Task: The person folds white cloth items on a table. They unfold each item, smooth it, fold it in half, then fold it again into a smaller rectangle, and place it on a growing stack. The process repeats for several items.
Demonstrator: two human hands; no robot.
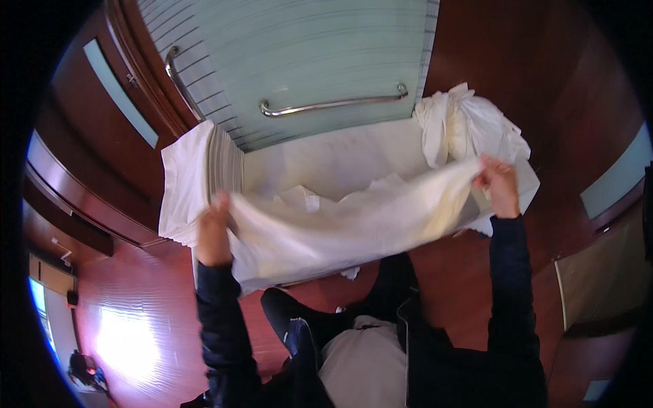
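Observation:
A white cloth (352, 224) hangs stretched between my hands, sagging in the middle and slightly blurred. My left hand (215, 232) grips its left corner, beside a tall stack of folded white cloths (186, 188). Its right corner is pinched in my right hand (497, 186), just in front of a crumpled heap of white cloths (469, 125). Behind the held cloth, a pale surface (331, 153) carries another loose white cloth (301, 196) with a small tag. The held cloth hides the near part of that surface.
A frosted glass panel (316, 56) with a metal bar handle (331, 105) stands beyond the surface. Dark red wooden doors (102, 92) are at the left. Reddish flooring (168, 306) shows a bright glare. A small white scrap (350, 273) lies near my legs.

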